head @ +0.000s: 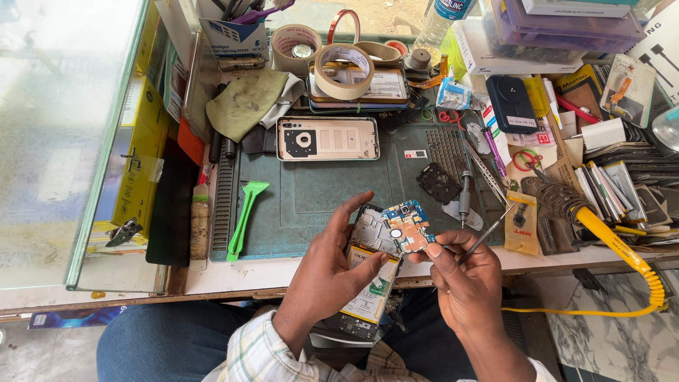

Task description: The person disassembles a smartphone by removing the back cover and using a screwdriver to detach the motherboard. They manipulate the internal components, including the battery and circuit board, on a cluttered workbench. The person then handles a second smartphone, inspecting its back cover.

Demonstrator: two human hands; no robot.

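My left hand point(329, 272) cradles an opened phone point(368, 283) with its battery showing, held over the front edge of the bench. My right hand point(463, 279) pinches a small blue circuit board point(407, 226) lifted at the phone's top end, and also grips thin metal tweezers point(488, 230) that point up and right. The phone's pale back cover point(327, 139) lies face-down on the green work mat point(311, 194) further back.
A green plastic pry tool point(244, 216) lies at the mat's left. Tape rolls point(343, 71) sit at the back. A screwdriver point(465, 194) and small dark part point(438, 182) rest on the mat's right. A soldering iron with yellow cord point(608, 237) lies right. A glass case point(64, 141) stands left.
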